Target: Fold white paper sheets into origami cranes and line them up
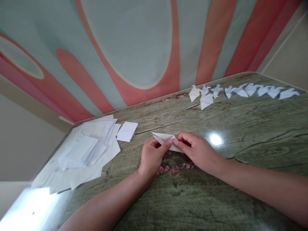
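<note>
White folded paper (161,136): we hold it above the tabletop (168,202), right of the paper pile (79,150), one pointed end towards that pile.
Left hand (151,155): our thumb presses on top of the paper, fingers curled beneath, a close pinch.
Right hand (198,151): our thumb and forefinger pinch the end farther from the pile.
Blossom print (176,167): pink, nearer us than the paper, right of the pile.
Small paper stack (127,131): just beside the pile, on its right.
Folded paper figures (250,89): well to the pile's right, some bunched, others in a row.
Striped wall (134,38): behind the pile.
</note>
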The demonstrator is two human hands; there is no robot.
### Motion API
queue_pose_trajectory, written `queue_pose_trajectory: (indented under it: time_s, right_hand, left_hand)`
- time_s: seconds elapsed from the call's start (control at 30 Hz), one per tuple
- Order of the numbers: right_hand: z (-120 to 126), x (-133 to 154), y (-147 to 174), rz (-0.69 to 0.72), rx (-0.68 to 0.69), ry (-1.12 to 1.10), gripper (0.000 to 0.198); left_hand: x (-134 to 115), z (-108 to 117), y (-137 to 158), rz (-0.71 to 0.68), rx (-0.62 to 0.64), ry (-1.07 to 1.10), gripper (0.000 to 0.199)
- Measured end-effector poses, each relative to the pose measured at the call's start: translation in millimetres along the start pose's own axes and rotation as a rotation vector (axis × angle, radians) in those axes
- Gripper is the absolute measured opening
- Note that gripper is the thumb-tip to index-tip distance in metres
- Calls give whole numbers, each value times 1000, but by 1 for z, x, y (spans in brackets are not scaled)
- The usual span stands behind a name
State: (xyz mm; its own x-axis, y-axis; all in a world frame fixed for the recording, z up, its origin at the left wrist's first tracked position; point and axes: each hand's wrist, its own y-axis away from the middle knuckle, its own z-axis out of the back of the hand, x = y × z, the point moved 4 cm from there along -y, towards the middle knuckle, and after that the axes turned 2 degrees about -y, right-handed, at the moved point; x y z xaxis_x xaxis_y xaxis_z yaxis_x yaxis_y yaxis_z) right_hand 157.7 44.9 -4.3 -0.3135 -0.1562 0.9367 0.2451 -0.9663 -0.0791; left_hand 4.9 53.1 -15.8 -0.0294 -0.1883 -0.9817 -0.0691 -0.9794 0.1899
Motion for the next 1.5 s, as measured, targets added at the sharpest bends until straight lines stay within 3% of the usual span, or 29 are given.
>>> queue_pose_trajectory:
  time_s: [0.33,0.6,0.77,0.97,1.17,1.4,1.5]
  right_hand:
    - [3,4,5,82,-81,54,15]
    - [5,7,4,79,-3,16,20]
    - [-1,1,6,28,40,-26,17]
    - [-1,-4,3,-68,80,28,26]
    - [1,1,2,18,57,132,32]
    - [0,-3,5,-131,130,-95,27]
    - [4,0,3,-75,112,-128,24]
  left_hand:
    - [-8,-5,4,-52,38,-76,20]
    - [-10,-8,5,-13,88,-90,23]
    - [-11,-4,3,-41,8,-82,24]
    - [-8,-1,1,-31,9,-88,26]
    - [-9,1,1,-41,12,-108,29]
    - [-10,-1,-3,-50,130,66,33]
    - [-8,2,-5,-33,146,75,30]
